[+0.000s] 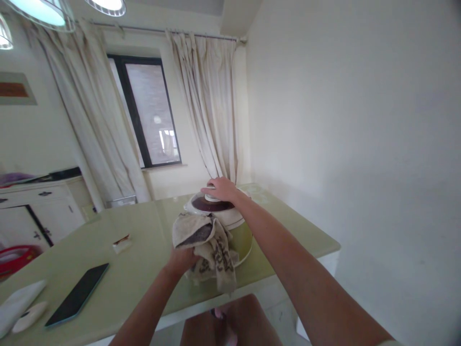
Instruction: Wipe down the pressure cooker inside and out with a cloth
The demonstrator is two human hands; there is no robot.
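A: Lower left of the frame, what lies on the table [118,269]?

B: Dark phone [77,294] flat near the front edge; white objects [21,307] left of it at the frame's edge; small packet [122,243] further back. All well apart from the cooker. Nothing stands between the hands and the pot.

A: Centre?

B: Rice cooker [230,226], white top, green body, on the table's right half. Curtains [212,105] and window [151,110] behind it, in the upper middle.

A: Right hand?

B: Right hand [221,188] rests on top of the lid, fingers curled over the white knob [210,196]. Closed over it, though the hold itself is half hidden.

A: Left?

B: Left hand [182,262] low, just before the cooker, clenched on a bunched, stained cloth [209,245]. Cloth presses against the cooker's front side and hangs down below the hand.
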